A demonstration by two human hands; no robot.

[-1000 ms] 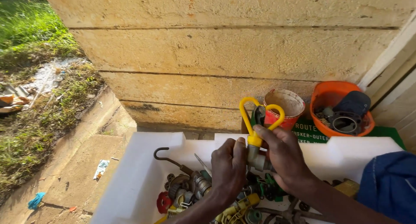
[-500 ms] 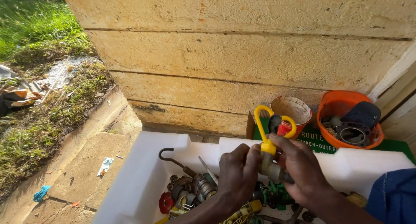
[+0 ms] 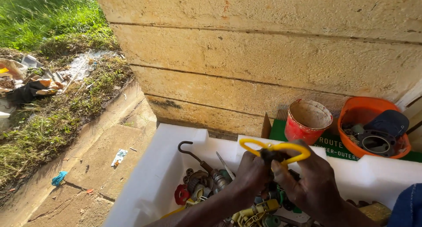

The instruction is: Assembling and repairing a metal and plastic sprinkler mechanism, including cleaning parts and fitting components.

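Note:
My left hand (image 3: 251, 174) and my right hand (image 3: 307, 178) both grip a small dark fitting with a yellow butterfly-shaped handle (image 3: 273, 146), held just above a white open box (image 3: 167, 165). The fingers of both hands close around the fitting's body under the yellow loop. Beneath my hands the box holds several metal and plastic parts: a rusty hook (image 3: 189, 149), a red round valve handle (image 3: 181, 194) and yellow pieces (image 3: 252, 211).
A red tin can (image 3: 307, 120) and an orange bowl (image 3: 351, 113) of dark rings stand on a green board against the stone block wall (image 3: 263, 55). A concrete kerb (image 3: 88, 156), grass and litter lie to the left.
The view has swung right and down. The yellow handle has tipped from upright to lying nearly flat between my hands, which have closed in around the fitting.

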